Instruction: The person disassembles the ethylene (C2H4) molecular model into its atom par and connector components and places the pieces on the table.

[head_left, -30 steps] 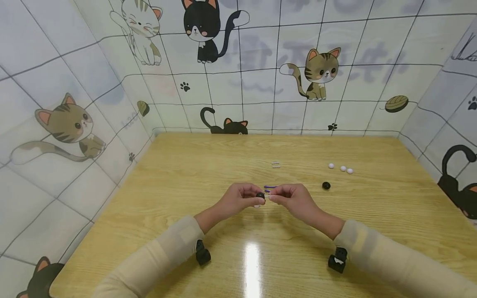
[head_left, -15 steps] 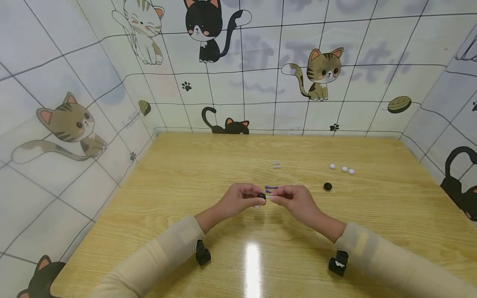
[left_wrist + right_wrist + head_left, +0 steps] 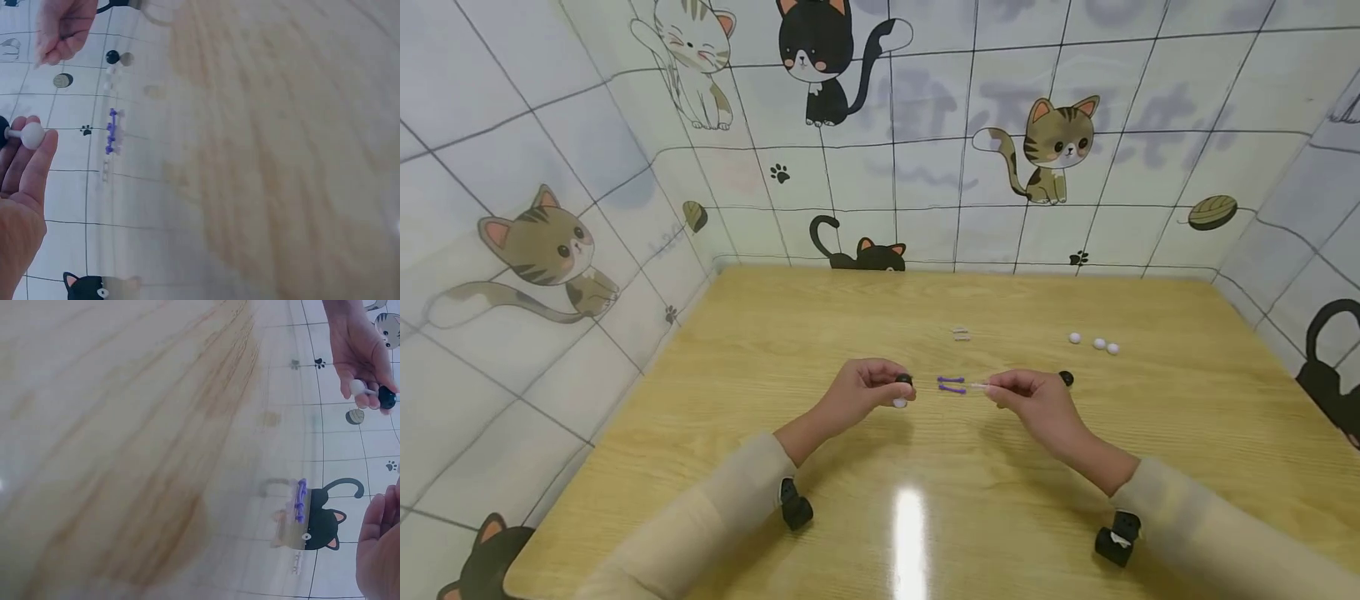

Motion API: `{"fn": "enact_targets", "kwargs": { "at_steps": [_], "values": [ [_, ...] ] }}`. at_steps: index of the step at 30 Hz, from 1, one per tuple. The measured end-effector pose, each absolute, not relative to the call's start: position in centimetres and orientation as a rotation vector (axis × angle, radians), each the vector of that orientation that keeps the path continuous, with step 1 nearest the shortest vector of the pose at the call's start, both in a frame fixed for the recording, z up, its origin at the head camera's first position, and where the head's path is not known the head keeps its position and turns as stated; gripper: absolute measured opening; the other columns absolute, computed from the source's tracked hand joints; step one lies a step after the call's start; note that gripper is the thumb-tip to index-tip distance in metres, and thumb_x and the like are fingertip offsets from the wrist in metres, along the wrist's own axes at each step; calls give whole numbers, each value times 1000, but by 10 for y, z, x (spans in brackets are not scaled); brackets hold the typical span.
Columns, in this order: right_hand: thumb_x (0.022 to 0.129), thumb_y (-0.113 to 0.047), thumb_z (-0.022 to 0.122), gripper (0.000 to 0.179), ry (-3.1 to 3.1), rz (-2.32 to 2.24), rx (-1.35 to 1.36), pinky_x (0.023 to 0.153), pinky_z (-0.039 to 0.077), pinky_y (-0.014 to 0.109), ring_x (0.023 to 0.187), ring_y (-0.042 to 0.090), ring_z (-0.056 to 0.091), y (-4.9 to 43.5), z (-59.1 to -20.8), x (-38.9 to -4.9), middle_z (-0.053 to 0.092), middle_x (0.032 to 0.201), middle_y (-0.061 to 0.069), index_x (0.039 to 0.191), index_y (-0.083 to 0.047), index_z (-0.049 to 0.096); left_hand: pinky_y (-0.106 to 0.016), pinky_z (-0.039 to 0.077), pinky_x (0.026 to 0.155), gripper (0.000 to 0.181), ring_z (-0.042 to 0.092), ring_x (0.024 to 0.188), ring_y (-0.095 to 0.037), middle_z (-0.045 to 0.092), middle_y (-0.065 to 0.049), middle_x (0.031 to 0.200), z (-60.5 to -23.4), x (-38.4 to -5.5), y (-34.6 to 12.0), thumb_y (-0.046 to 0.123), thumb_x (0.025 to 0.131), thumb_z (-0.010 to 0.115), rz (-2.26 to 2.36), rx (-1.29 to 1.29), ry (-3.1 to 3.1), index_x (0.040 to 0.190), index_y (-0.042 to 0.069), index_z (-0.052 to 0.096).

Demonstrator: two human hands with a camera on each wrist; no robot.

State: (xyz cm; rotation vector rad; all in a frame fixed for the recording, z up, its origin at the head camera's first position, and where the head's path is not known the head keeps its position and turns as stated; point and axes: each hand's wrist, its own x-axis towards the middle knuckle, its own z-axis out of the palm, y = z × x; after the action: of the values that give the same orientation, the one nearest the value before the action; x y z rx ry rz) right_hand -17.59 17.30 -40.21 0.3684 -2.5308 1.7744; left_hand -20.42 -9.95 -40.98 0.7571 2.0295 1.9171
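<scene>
In the head view my left hand (image 3: 861, 396) holds a black ball (image 3: 904, 379) with a white ball (image 3: 900, 403) below it. A short white rod (image 3: 15, 133) joins the two balls in the left wrist view. My right hand (image 3: 1036, 406) pinches a thin white stick (image 3: 978, 386) between thumb and fingertips, its free end pointing left. Two purple sticks (image 3: 952, 389) with knobbed ends lie on the table between the hands. Just beyond the right hand is another black ball (image 3: 1066, 378), partly covered by it.
Two small white sticks (image 3: 962, 337) lie farther back on the wooden table (image 3: 820, 317). Several white balls (image 3: 1099, 343) sit in a loose row at the back right. Walls printed with cats (image 3: 1060, 150) enclose the back and sides.
The hands have drawn apart: the left moved left with the joined balls, the right moved right with the white stick. The stick's tip was at the black ball and is now away from it.
</scene>
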Motion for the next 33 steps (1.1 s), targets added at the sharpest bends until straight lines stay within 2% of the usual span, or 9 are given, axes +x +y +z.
{"fn": "enact_targets", "kwargs": {
  "at_steps": [6,10,15,20,23,28,30,33],
  "values": [
    [92,-25,70,29,-2613,1756,299,85,53,41,95,15,65,178,-405,-189,71,103,9,107,0,73,-42,56,80,34,68,94,-31,73,-10,96,-408,-203,-98,12,91,70,1849,757,2012,113,-13,62],
    [92,-27,70,32,-2667,1761,248,89,50,44,103,24,63,175,-405,-205,70,108,11,111,-2,72,-43,55,80,31,65,95,-41,72,-11,95,-408,-202,-95,6,90,70,1863,723,1999,112,-15,62],
    [93,-28,68,33,-2734,1754,199,93,47,47,112,30,58,172,-405,-229,66,116,14,116,-3,69,-40,56,80,29,65,95,-42,72,-12,96,-410,-202,-94,2,91,68,1874,738,1986,112,-15,61],
    [94,-24,68,31,-2779,1734,141,92,47,44,114,30,56,172,-413,-249,65,120,15,117,-4,69,-41,55,81,32,64,98,-44,72,-12,97,-412,-202,-94,5,91,68,1867,750,1965,114,-16,60],
    [94,-23,68,31,-2797,1721,100,91,48,40,113,27,57,172,-419,-261,64,122,15,117,-3,70,-40,56,81,34,65,98,-41,72,-11,98,-412,-202,-95,7,92,68,1860,745,1963,116,-16,59],
    [93,-22,69,30,-2811,1716,24,77,47,30,102,22,57,173,-426,-274,63,123,16,116,-2,70,-40,56,80,31,68,95,-33,72,-12,98,-411,-200,-93,7,92,68,1871,735,1966,115,-12,62],
    [93,-22,70,30,-2801,1737,0,72,46,29,96,20,55,173,-428,-278,62,123,16,115,-1,70,-45,55,81,30,67,95,-35,72,-13,97,-410,-199,-92,6,91,68,1873,727,1962,114,-12,62],
    [92,-22,71,29,-2810,1717,-33,74,45,29,99,21,56,172,-430,-283,63,123,15,113,-3,71,-49,54,82,28,65,97,-41,72,-12,97,-410,-198,-92,6,92,68,1870,725,1962,114,-11,63]
  ]
}}
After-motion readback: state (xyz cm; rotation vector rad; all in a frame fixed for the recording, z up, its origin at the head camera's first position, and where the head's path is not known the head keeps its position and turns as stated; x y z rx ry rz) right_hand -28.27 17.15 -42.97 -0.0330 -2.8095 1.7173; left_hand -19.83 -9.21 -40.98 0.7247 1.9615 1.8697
